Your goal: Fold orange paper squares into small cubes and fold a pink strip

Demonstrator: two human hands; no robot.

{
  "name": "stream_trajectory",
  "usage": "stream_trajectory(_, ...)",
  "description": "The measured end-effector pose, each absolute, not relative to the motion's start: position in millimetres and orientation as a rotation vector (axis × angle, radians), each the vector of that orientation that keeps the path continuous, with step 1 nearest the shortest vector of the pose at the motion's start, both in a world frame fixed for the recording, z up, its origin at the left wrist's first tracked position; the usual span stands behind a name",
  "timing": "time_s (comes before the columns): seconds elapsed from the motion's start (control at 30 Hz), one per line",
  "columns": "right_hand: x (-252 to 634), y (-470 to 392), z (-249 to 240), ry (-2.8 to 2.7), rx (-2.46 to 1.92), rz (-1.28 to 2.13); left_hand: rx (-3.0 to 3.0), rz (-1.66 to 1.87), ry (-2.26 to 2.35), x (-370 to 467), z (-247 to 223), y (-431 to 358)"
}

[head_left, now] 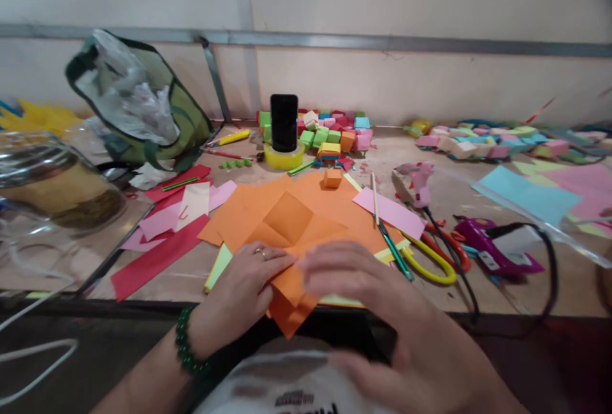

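A folded sheet of orange paper [288,217], creased with a diamond-shaped panel and flaps, lies in front of me, its near corner sticking out over the table edge. My left hand [246,279], with a ring and a green bead bracelet, has its fingers pressed together on the near part of this paper, holding it. Smeared by motion, my right hand [370,293] is over the paper's right side, its fingers stretched out and thumb apart. Whether its fingertips touch the paper I cannot tell. Larger orange sheets [229,200] lie beneath, and a small orange paper cube [332,178] sits behind.
A phone [284,124] stands on a yellow tape roll [284,157] before colourful paper cubes [320,140]. At right are a pencil [375,197], yellow-handled scissors [433,267], a pink glue gun [421,184] and a purple device [497,248]. Leftward are red strips [157,258], a jar [57,184] and a green bag [186,120].
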State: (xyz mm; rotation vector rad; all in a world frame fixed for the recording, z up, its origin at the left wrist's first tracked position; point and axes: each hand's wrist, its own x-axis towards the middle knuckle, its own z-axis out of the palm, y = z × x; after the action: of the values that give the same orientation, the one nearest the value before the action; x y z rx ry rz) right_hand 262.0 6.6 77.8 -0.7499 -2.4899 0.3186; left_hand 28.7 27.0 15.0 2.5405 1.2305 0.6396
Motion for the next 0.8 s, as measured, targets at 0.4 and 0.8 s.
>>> stream_trajectory(0.4,254,31,25,-2.471,-0.938,0.285,2.531,0.474,1.357,21,10,22)
stream_trajectory(0.8,255,31,20,-2.489,-0.91,0.391,2.544,0.388,1.367,20,21,15)
